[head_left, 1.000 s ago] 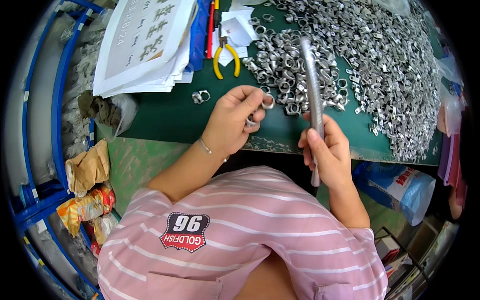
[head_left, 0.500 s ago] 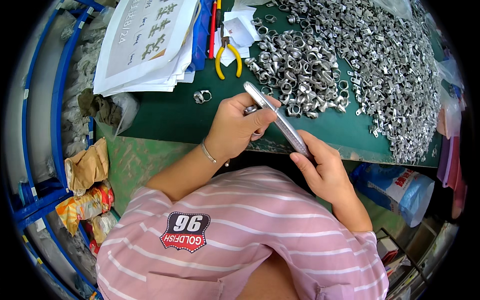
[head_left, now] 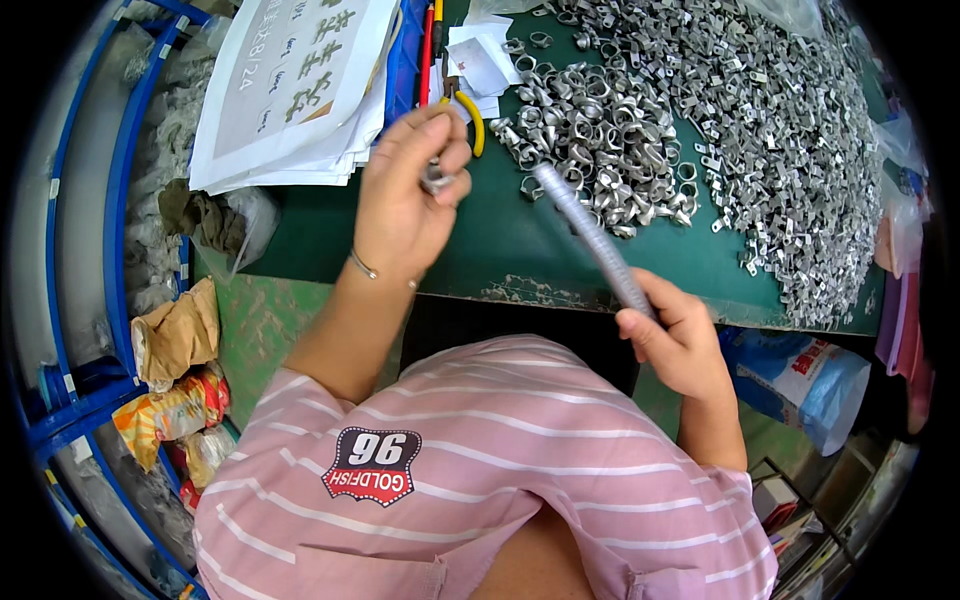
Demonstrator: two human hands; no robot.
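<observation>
My left hand (head_left: 412,185) is over the green table, left of the ring pile, with its fingers closed around a small silver metal ring (head_left: 436,178), part of which shows at the fingertips. In my right hand (head_left: 680,335) is the lower end of a ring mandrel (head_left: 597,240), a long grey metal rod with fine marks along it. It slants up and left, its blurred far tip close to the near edge of the ring pile (head_left: 600,135). Several silver rings lie heaped there. My two hands are well apart.
Small silver tabs with holes (head_left: 790,130) cover the table's right side. Yellow-handled pliers (head_left: 470,115), partly behind my left hand, lie by a red pen (head_left: 426,60) and paper slips. A paper stack (head_left: 290,100) leans at a blue bin (head_left: 403,70). Blue shelving (head_left: 120,200) stands left.
My left hand has come away from the mandrel and moved left and up with a ring. My right hand has shifted slightly right and down with the mandrel. The lone ring on the table is no longer visible.
</observation>
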